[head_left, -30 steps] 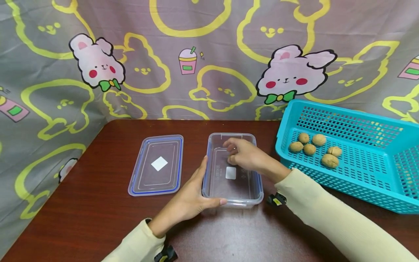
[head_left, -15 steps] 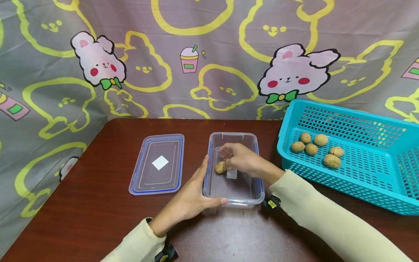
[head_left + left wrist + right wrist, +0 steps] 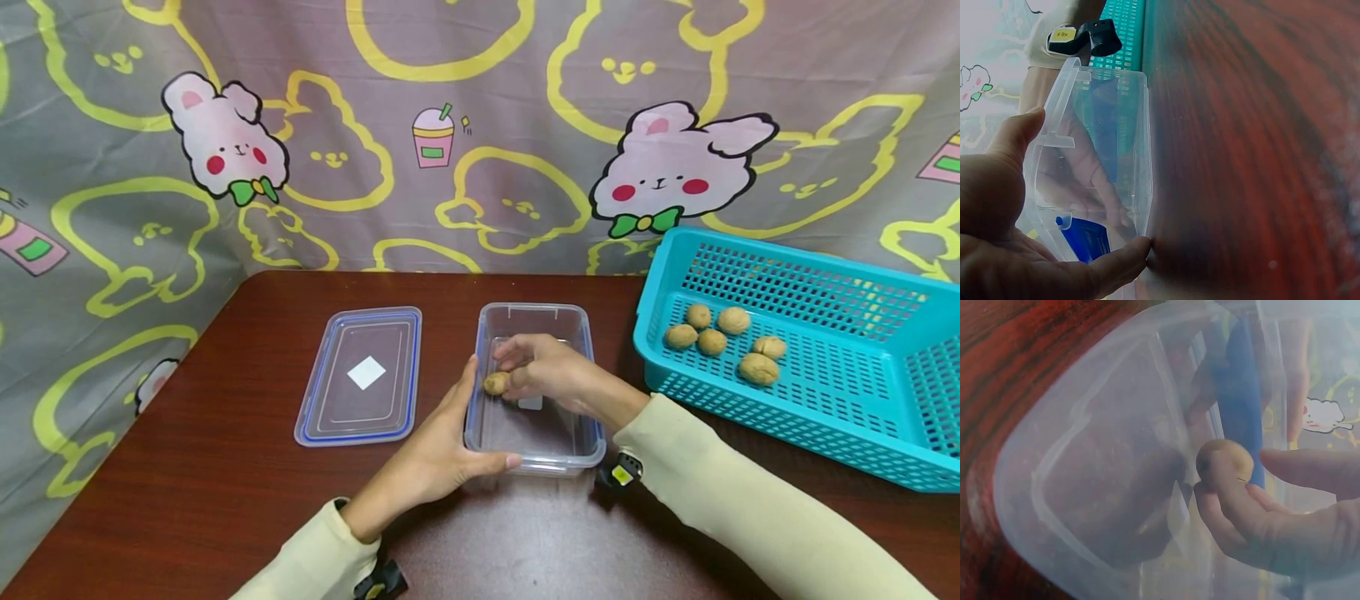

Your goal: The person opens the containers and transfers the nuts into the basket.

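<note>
A clear rectangular food container stands on the table in front of me. My left hand holds its near left corner, thumb at the front rim and fingers along the left side. In the left wrist view the thumb is up at the rim, with a finger low by the base. Inside the container, a walnut lies by the left wall. My right hand reaches in over it, one digit against the walnut and another apart from it.
A clear lid with a blue seal and white label lies on the table left of the container. At the right stands a turquoise perforated basket with several walnuts. A patterned curtain hangs behind the table.
The walnut, hidden by the right hand at first, has come into sight in the container and shifted left to the wall. The right hand has edged left; the left hand keeps its place.
</note>
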